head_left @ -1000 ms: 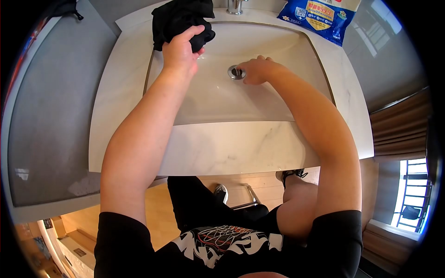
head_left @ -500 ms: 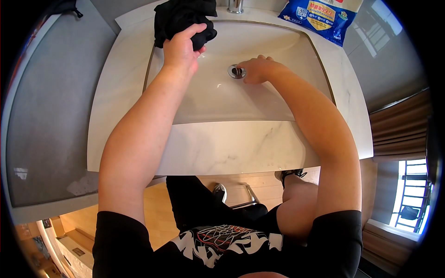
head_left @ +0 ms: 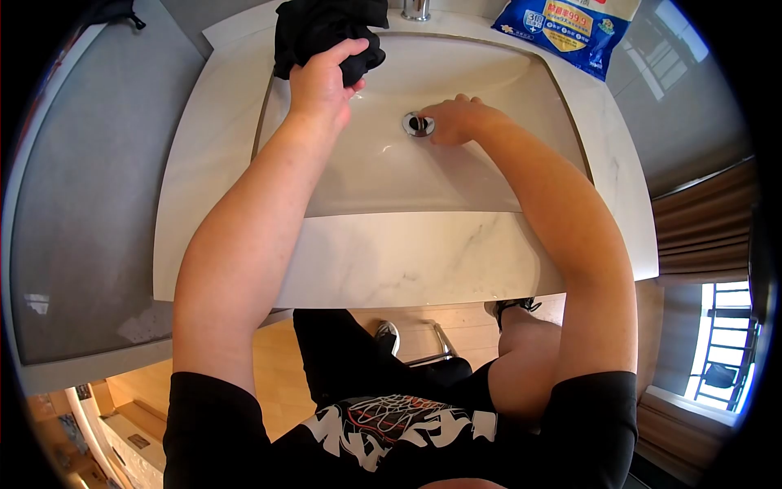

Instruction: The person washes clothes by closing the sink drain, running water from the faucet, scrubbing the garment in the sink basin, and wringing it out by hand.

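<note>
My left hand (head_left: 324,80) is closed on a bunched black cloth (head_left: 326,33) at the back left of the sink, with the thumb lying across its front. The cloth hangs over the sink's rim. Down in the white basin (head_left: 407,179), my right hand (head_left: 460,121) reaches in from the right to the round chrome drain (head_left: 410,130). Its fingertips pinch at the drain stopper (head_left: 419,123) in the middle of the ring; the other fingers are curled and partly hidden behind the hand.
A chrome faucet base (head_left: 416,10) stands behind the basin. At the back right of the marbled countertop (head_left: 391,261) lies a blue and white plastic packet (head_left: 566,37). A grey panel (head_left: 98,187) borders the left side, and brown curtains (head_left: 705,220) hang at the right.
The view has shifted very slightly. Both hands keep their places, the left on the black cloth and the right at the drain.
</note>
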`<state>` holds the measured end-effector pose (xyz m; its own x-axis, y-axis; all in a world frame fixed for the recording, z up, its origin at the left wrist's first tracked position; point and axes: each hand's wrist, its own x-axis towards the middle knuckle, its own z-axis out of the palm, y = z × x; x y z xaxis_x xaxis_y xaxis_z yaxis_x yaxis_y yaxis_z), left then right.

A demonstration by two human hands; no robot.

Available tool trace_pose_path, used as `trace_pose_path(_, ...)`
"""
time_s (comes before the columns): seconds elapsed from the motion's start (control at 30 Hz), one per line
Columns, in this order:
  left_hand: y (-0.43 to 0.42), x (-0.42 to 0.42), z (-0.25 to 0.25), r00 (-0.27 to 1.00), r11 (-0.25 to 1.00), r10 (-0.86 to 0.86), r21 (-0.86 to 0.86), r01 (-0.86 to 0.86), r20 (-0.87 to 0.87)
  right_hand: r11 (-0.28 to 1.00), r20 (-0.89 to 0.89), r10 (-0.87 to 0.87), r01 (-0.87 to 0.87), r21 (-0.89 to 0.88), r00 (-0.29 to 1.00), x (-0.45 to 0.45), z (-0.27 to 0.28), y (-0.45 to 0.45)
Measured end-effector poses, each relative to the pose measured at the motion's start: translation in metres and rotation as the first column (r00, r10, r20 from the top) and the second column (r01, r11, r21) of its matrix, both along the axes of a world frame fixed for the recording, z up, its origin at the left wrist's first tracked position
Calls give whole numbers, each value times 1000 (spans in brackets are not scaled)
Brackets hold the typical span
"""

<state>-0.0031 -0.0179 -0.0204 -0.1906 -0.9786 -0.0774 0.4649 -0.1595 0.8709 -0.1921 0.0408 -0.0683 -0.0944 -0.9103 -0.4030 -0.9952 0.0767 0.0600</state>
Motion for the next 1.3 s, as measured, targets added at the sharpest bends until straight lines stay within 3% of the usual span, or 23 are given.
trace_pose_path(0.63,-1,-1,-1,1000,1000,26,-1,-26,15,999,-3,18,-18,36,1000,-1,0,-3)
trace_pose_path(0.73,1,0,0,1000,1000,20,-12,-20,10,993,-71,102,-106,-44,992,4,1,-1)
trace_pose_path(0.83,2,3,4,1000,999,3,-42,-4,-19,947,59,220,-199,-252,974,16,-15,-2)
trace_pose_path(0.93,-1,5,3,1000,999,9,-33,-10,-28,904,219,386,-320,-285,896,39,-26,5)
trace_pose_path(1.03,0,6,5,999,999,28,-23,-29,-32,909,382,415,-360,-208,826,58,-32,7)
trace_pose_path(1.13,2,3,8,997,998,68,0,-68,-31,929,417,350,-369,-36,839,64,-35,6)
trace_pose_path(1.3,-1,5,7,998,998,63,6,-62,-32,964,297,197,-240,117,935,65,-23,10)
